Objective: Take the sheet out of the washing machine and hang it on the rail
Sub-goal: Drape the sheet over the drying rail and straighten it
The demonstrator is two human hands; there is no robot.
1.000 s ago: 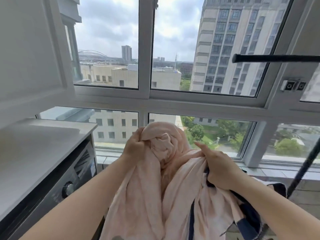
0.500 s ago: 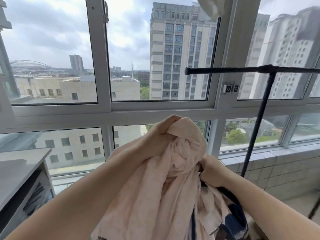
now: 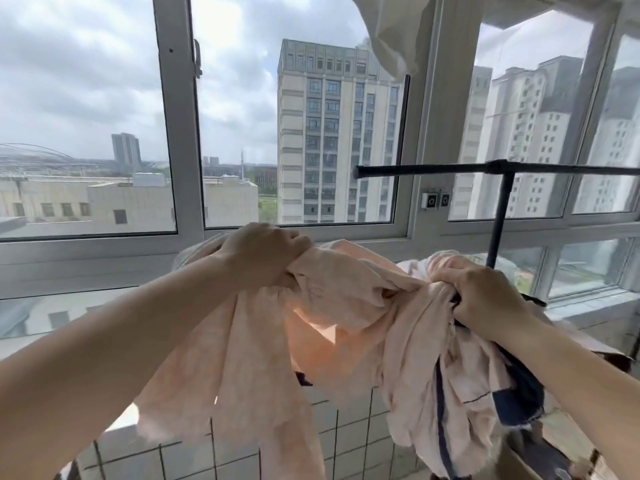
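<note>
Up front, the left hand [image 3: 261, 254] is clenched around a bunched fold of the sheet [image 3: 346, 306], knuckles up, below and left of the rail's [image 3: 426, 169] free end. The right hand [image 3: 485, 296] grips another gathered wad of the same cloth, below the rail, close to the foot of its upright post [image 3: 498, 220]. Both hands sit at about the same height, well under the rail, and the cloth touches no part of it.

Between the two fists the sheet runs as a twisted, rumpled band, its long axis lying roughly level from left to right, much as the rail itself runs. From each grip the rest drops in loose folds: a broad pale pink fall under the left hand, and a thicker bundle under the right hand with dark navy stripes and patches showing in it. The lower ends hang out of view at the bottom edge.

Behind the rail stands a wide window [image 3: 180, 133] with grey frames, looking onto tall buildings [image 3: 332, 133] and cloudy sky. Above the rail, a pale cloth [image 3: 391, 32] hangs at the top edge. Below it, a white tiled wall [image 3: 346, 427] shows past the hanging folds.
</note>
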